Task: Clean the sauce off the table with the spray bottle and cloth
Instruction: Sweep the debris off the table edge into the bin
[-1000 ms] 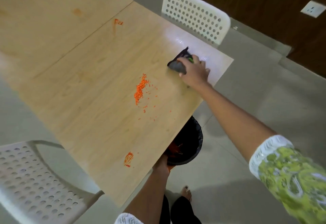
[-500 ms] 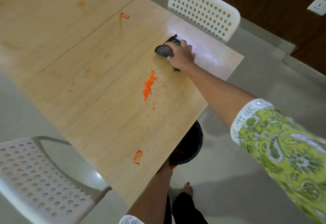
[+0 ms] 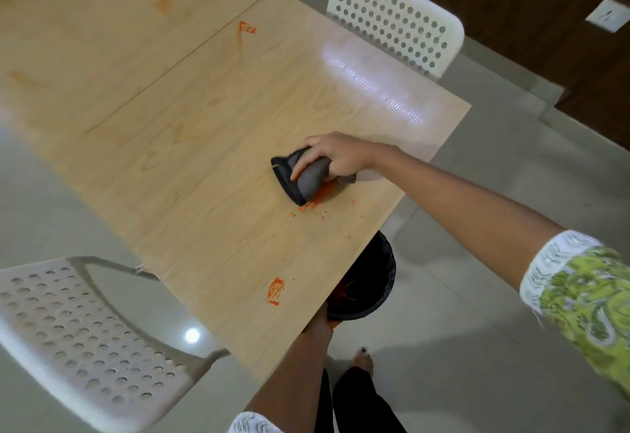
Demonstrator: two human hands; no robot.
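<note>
Near the bench's (image 3: 204,146) right edge, a dark grey cloth (image 3: 301,178) lies bunched over a heap of orange sauce crumbs (image 3: 312,206), the right hand (image 3: 335,158) pressed flat on it, fingers (image 3: 300,168) clamped on its folds. At the cloth's five o'clock, below the edge, a black bin (image 3: 370,282) waits; the left hand (image 3: 320,325) seems to grip its rim, though its fingers are hidden. More sauce shows: a smear (image 3: 275,291) at six o'clock, another (image 3: 246,28) at eleven o'clock. White perforated chairs (image 3: 395,20) flank the bench. No spray bottle can be made out. The sweep likely works best with steady downward pressure, dragging crumbs straight over the edge into the bin.
</note>
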